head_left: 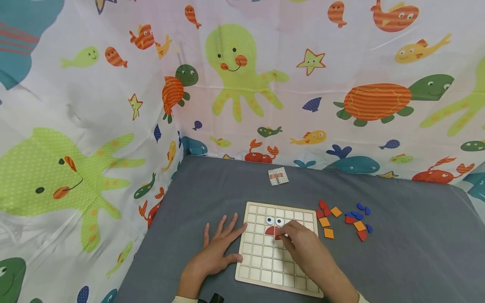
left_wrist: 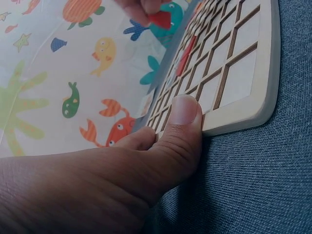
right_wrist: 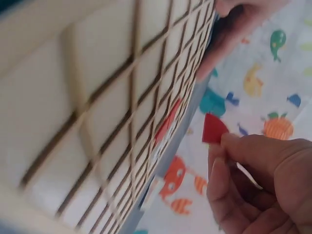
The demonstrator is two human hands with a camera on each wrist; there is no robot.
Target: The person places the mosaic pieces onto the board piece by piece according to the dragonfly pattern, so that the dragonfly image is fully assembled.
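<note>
Behind everything hangs a cloth printed with sea animals (head_left: 242, 143), and in front of it is the grey tabletop (head_left: 212, 185) that I am working on. My wooden board (head_left: 267, 264) lies on it with its grid facing up, square enough to me that I can see into its cells. My left hand (head_left: 217, 251) is spread wide at the board's left side, thumb and forefinger on the rim — I'd say to keep it from sliding. My right hand (head_left: 303, 244) is over the board, thumb and finger pinched narrow. A small patterned card (head_left: 278, 176) lies beyond the far edge, probably where a glance can catch it. Off to the right, loose orange squares (head_left: 328, 233), red pieces (head_left: 361, 235) and blue pieces (head_left: 369, 228) lie scattered, handy for my right side. Two eye pieces (head_left: 270, 220) sit in neighbouring cells, with a red shape (head_left: 270, 230) just below. Smallest of all is the red wedge (right_wrist: 213, 128) in my right hand: it sticks out past my fingertips, above the board and apart from it — held by one end, I think, to leave its point free.
</note>
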